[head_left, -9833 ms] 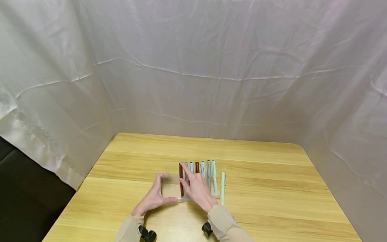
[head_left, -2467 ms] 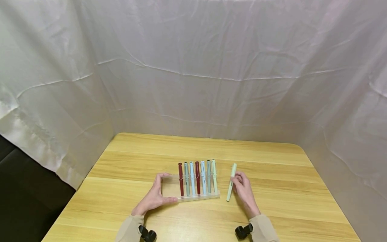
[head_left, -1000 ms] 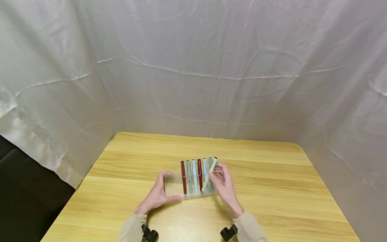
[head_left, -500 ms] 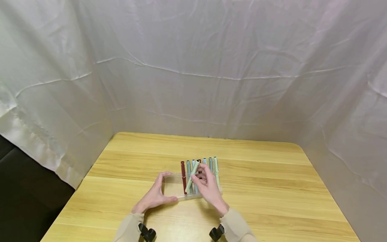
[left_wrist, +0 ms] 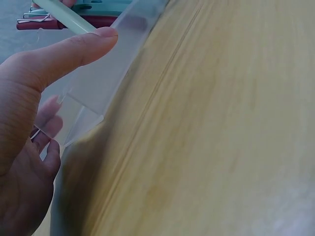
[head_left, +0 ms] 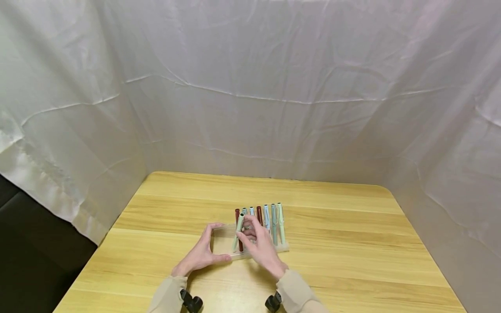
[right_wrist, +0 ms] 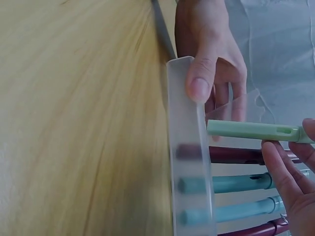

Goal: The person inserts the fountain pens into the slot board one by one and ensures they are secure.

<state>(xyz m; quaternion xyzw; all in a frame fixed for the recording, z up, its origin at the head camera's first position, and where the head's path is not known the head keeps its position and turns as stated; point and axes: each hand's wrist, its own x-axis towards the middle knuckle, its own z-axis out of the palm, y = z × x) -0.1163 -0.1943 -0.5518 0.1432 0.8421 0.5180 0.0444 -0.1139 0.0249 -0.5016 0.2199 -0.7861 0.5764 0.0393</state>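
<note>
Pinched in right hand [head_left: 261, 248] fingertips, pale green pen [head_left: 237, 231] angles toward eleven o'clock over clear rack [head_left: 221, 241], which left hand [head_left: 198, 255] grips steady.

The head view looks forward and down from well above the bench [head_left: 352, 243], while each wrist view sits close beside its own fingers [left_wrist: 93, 42], all three sharing the clear tray [right_wrist: 189, 162] held there.

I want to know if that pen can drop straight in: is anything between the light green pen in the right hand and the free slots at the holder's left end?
Nothing visible blocks it. The right hand holds the light green pen over the clear holder, just left of the dark red pen; the left hand grips only the holder's end.
</note>
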